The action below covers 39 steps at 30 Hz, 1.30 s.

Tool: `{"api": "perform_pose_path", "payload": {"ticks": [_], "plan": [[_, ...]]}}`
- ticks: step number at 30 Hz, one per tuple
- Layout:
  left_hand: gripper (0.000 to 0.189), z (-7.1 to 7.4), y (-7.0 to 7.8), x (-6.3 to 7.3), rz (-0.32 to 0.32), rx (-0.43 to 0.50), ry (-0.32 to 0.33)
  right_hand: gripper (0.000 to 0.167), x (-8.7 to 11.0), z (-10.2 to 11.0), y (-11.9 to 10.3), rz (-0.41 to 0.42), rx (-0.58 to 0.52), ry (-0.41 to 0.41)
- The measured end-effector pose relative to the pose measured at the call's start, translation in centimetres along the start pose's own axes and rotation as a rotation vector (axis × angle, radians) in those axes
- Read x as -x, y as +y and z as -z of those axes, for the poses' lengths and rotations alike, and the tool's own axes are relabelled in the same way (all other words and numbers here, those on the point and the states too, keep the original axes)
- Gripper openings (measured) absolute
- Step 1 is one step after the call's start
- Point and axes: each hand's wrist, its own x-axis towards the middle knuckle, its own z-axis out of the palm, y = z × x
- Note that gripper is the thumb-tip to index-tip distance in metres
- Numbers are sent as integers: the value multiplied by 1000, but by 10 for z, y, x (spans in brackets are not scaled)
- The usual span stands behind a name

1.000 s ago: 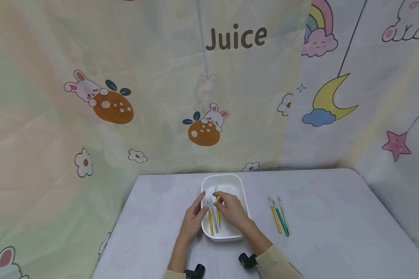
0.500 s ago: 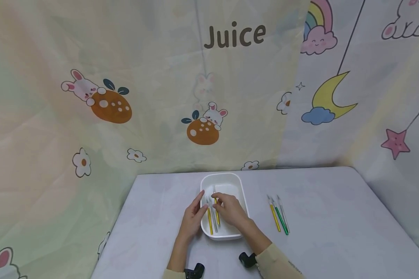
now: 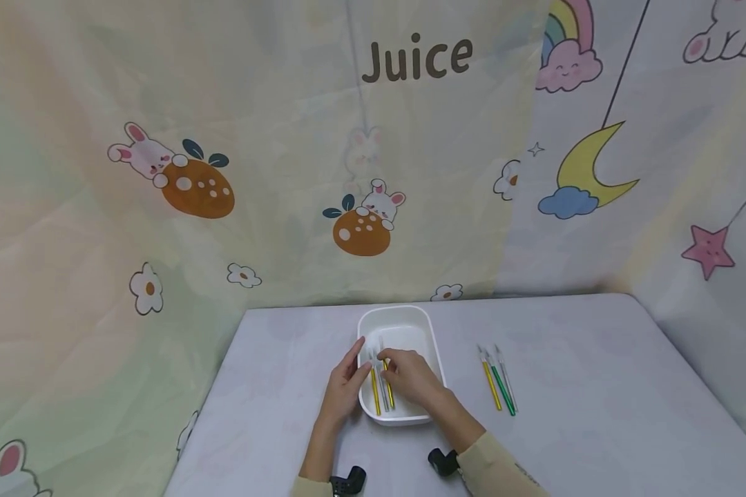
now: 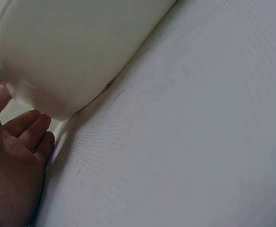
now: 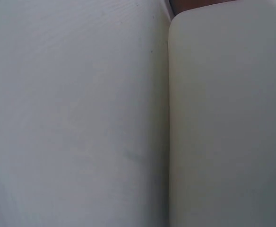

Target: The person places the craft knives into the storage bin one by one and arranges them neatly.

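Note:
In the head view, a white plastic tray [image 3: 413, 416] stands on the table. My left hand [image 3: 340, 395] holds its left wall, thumb over the rim and fingers outside. The left wrist view shows curled fingers [image 4: 36, 132] against the tray's outer wall. Over the tray, my right hand [image 3: 413, 378] pinches a slender pen-like tool with a yellow handle [image 3: 390, 395] and a pale pointed tip. Left of it in the tray lie a similar yellow tool [image 3: 375, 393] and a silver one [image 3: 384, 397]. The right wrist view shows the tray wall [image 5: 228, 123] but no hand.
On the table to the right of the tray lie three more slender tools: yellow [image 3: 492, 388], green [image 3: 503, 392] and silver [image 3: 507, 379]. A printed cloth [image 3: 286, 172] hangs behind the table's back edge. The white tabletop [image 3: 597, 386] extends right.
My right hand has shifted slightly toward the near end of the tray, with the yellow-handled tool moving along. My left hand stays on the tray. The head view has tilted a little.

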Motion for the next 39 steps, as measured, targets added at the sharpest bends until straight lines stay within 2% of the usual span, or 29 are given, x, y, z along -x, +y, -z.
{"api": "perform_pose_path", "payload": {"ticks": [25, 32, 39], "plan": [[57, 2, -3, 4, -9, 19, -15, 28, 1, -6, 1, -34, 75, -67], [56, 2, -1, 4, -11, 27, -14, 29, 1, -5, -1, 14, 105, -55], [55, 3, -2, 1, -22, 9, -20, 30, 1, -4, -3, 1, 121, -59]]}}
